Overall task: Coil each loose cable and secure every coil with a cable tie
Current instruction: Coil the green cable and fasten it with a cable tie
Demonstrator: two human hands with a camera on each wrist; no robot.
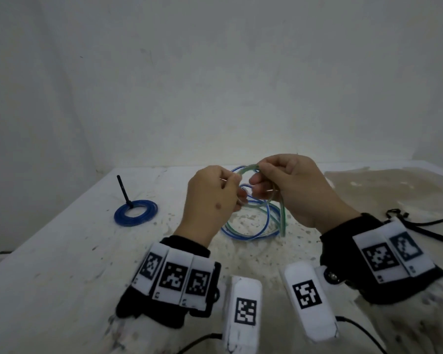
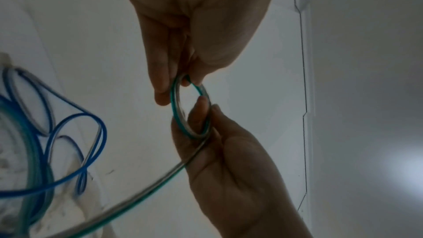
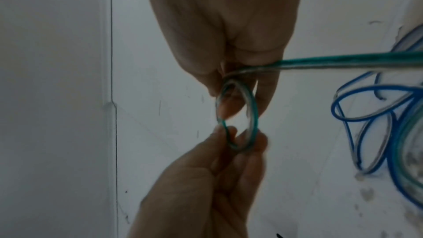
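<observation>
Green cable: small loop pinched between my left hand and right hand; slack tail trails from the right hand down to the surface.

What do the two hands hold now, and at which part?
Both hold the green cable by its small wound loop: the left hand pinches one side, the right hand the opposite side. The rest trails to the table.

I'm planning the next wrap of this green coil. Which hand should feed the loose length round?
Probably the right hand: the green cable's free run leaves from under its fingers. The left hand just pinches the small green loop, so keep that grip as anchor.
</observation>
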